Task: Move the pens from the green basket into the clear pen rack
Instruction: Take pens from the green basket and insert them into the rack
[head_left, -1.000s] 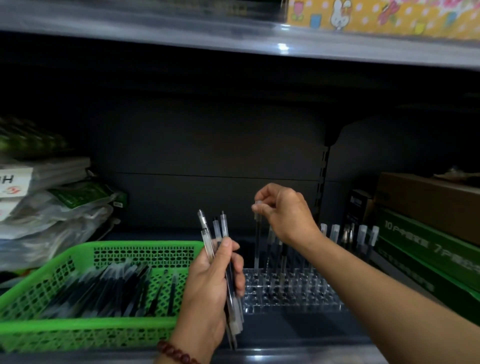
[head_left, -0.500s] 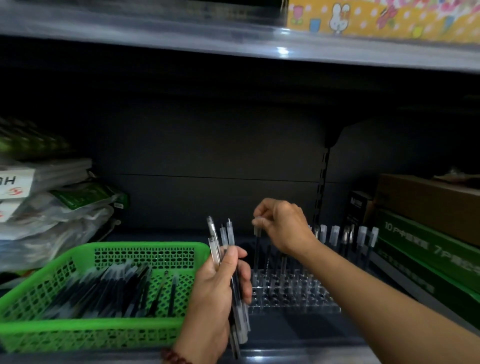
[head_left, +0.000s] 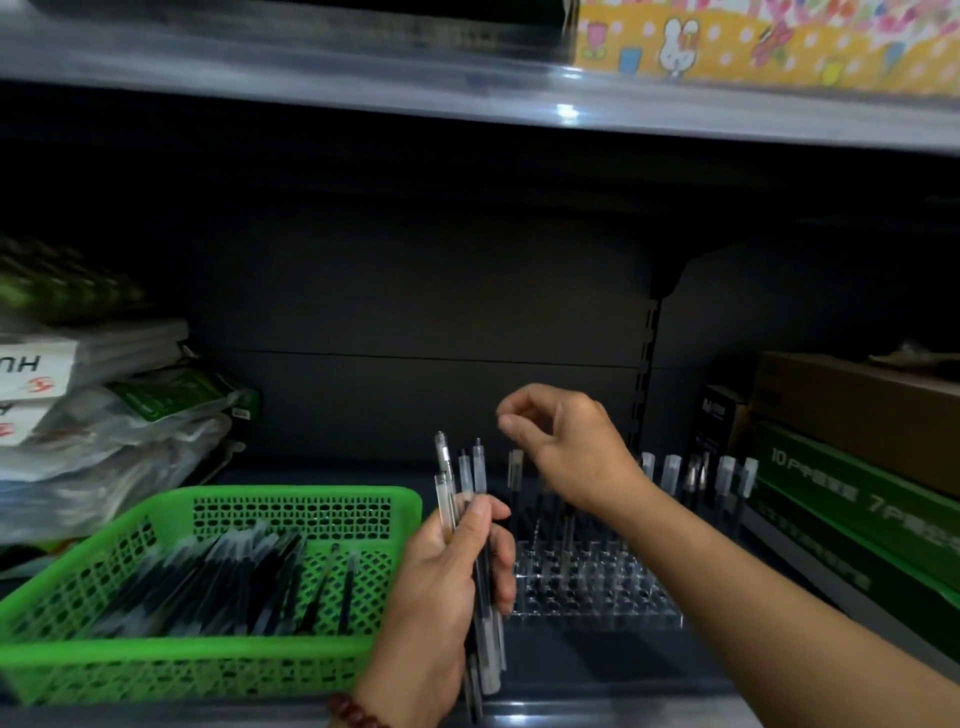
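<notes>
Lower centre, the left hand (head_left: 447, 582) grips a pen bundle (head_left: 478, 483) upright, its tips rising above the thumb. Lower left, the basket (head_left: 208, 657) holds many loose pens (head_left: 234, 577) lying flat. Right of centre, the right hand (head_left: 571, 452) hovers over the rack (head_left: 597, 592), fingers loosely curled with nothing visible between them, just above a standing pen (head_left: 515, 467).

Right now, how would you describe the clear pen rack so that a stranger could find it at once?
Look at the dark lower shelf, between the green basket and the green boxes. The clear pen rack lies there. Only it is transparent, with rows of holes and upright pens.
</notes>
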